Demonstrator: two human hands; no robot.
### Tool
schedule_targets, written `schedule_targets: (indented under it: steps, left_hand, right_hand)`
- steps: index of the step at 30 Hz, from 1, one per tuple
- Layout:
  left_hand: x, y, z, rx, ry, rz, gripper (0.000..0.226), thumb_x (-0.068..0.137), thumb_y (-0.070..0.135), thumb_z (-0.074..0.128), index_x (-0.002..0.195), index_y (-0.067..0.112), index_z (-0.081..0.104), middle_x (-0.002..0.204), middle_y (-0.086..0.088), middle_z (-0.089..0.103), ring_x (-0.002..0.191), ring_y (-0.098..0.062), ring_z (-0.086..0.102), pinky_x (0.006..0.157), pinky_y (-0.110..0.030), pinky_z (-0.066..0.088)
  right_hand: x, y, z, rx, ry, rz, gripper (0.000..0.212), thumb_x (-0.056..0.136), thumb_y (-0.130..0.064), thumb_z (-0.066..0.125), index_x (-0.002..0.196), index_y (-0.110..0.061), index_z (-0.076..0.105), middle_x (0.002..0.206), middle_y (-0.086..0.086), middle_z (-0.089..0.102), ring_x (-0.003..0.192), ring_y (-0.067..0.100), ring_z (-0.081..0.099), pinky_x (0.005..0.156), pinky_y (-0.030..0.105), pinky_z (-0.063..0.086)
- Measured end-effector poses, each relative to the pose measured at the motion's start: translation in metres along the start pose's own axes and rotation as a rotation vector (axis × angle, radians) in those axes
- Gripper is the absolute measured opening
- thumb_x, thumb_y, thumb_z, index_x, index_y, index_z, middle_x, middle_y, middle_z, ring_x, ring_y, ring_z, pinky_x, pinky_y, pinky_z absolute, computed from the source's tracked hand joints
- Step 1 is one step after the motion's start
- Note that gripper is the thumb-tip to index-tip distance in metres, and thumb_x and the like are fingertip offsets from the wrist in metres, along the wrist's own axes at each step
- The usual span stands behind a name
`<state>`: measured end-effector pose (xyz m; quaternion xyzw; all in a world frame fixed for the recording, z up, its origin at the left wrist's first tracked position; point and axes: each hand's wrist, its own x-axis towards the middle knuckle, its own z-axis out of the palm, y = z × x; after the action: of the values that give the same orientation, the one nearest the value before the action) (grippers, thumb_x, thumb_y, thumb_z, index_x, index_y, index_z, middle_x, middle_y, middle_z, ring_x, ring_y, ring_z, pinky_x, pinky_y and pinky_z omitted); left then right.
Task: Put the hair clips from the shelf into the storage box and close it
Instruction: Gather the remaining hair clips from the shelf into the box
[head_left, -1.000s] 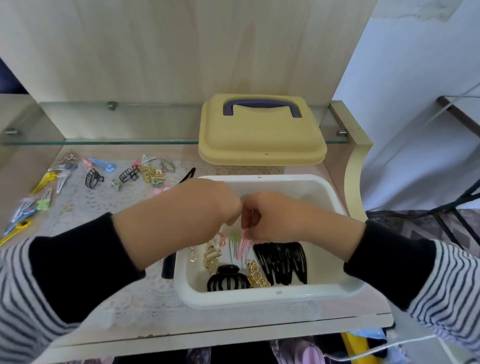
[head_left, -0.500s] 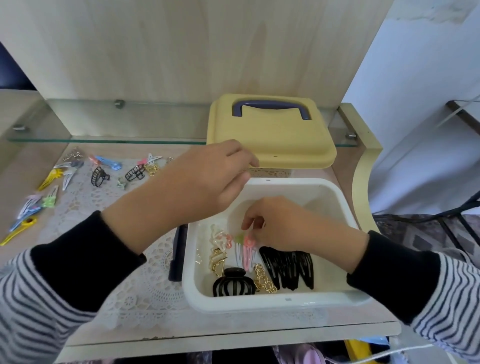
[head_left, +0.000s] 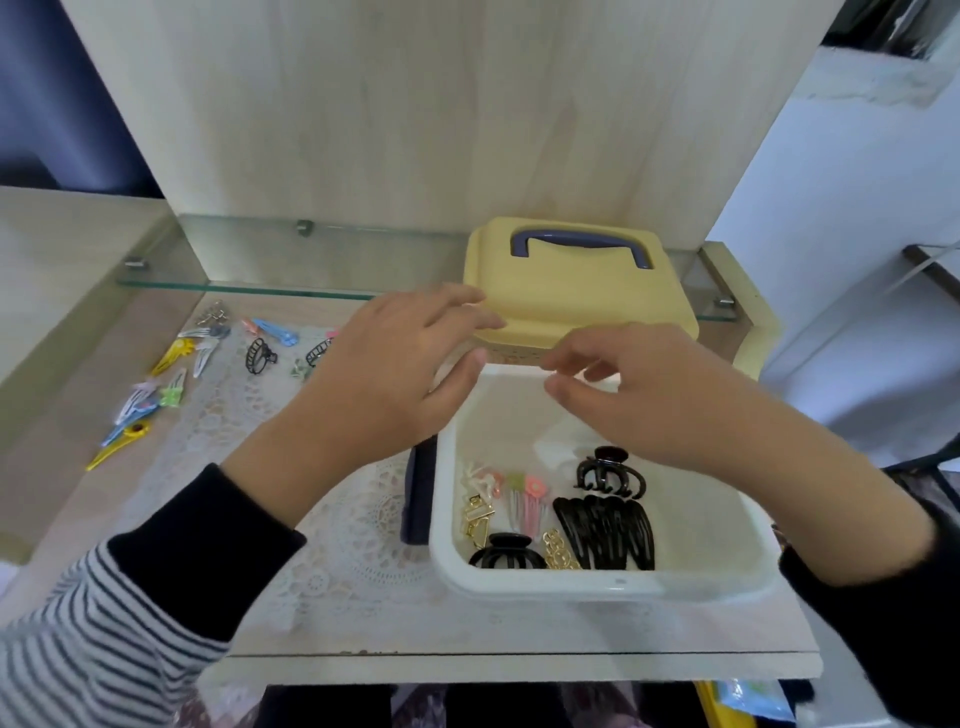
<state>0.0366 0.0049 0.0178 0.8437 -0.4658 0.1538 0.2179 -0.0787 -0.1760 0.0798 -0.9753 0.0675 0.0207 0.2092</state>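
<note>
Fingers (head_left: 457, 306) of left hand (head_left: 395, 374) and right hand (head_left: 654, 400) spread loosely, holding nothing, above the open storage box (head_left: 597, 590). Step judged: between transfers (hair clips (head_left: 258, 356) lie far left on the shelf (head_left: 467, 629)). Next: reach left, pinch one.

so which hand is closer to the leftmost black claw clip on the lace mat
Left. The left hand is just right of the black claw clip, by the far left corner of the storage box; the right hand is farther right, over the box.
</note>
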Motion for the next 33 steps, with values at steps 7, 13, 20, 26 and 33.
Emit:
schedule_targets:
  steps: [7,13,20,26,33]
  left_hand:
    - [-0.035,-0.014,-0.010,0.049,0.183,-0.174,0.033,0.095,0.034,0.045,0.122,0.024,0.061,0.129,0.004,0.057,0.119,-0.015,0.054,0.099,-0.040,0.041]
    - [-0.081,-0.045,-0.009,0.087,0.244,-0.392,0.038,0.093,0.036,0.040,0.118,0.017,0.062,0.124,-0.003,0.060,0.112,-0.023,0.058,0.084,-0.044,0.049]
    - [-0.131,-0.091,0.000,0.215,0.073,-0.729,0.052,0.085,0.039,0.038,0.128,0.014,0.052,0.138,-0.015,0.047,0.130,-0.037,0.043,0.099,-0.054,0.040]
    - [-0.148,-0.113,0.016,0.271,-0.002,-0.848,0.064,0.084,0.042,0.032,0.140,0.014,0.041,0.151,-0.015,0.032,0.141,-0.037,0.027,0.111,-0.052,0.027]
    - [-0.136,-0.134,0.020,0.330,-0.009,-0.754,0.056,0.085,0.032,0.044,0.137,0.014,0.045,0.147,-0.013,0.039,0.138,-0.031,0.032,0.112,-0.053,0.021]
  right_hand:
    - [0.012,-0.049,0.022,0.126,0.336,-0.063,0.020,0.090,-0.029,0.054,0.106,-0.023,0.066,0.101,-0.009,0.065,0.095,0.010,0.058,0.083,0.029,0.047]
    - [0.019,-0.123,0.069,0.286,0.405,-0.154,0.022,0.090,-0.023,0.053,0.109,-0.018,0.062,0.102,-0.002,0.063,0.096,0.015,0.056,0.086,0.034,0.046]
    - [0.048,-0.164,0.143,0.393,0.293,-0.171,0.033,0.090,-0.016,0.050,0.123,-0.012,0.055,0.119,0.005,0.053,0.111,0.020,0.048,0.094,0.030,0.040]
    - [0.085,-0.154,0.220,0.179,0.387,-0.095,0.039,0.084,-0.015,0.052,0.121,-0.007,0.058,0.122,0.012,0.055,0.116,0.029,0.047,0.098,0.041,0.042]
    - [0.116,-0.142,0.240,-0.075,0.534,0.041,0.047,0.073,-0.014,0.064,0.121,-0.013,0.060,0.125,0.015,0.056,0.124,0.038,0.046,0.100,0.049,0.038]
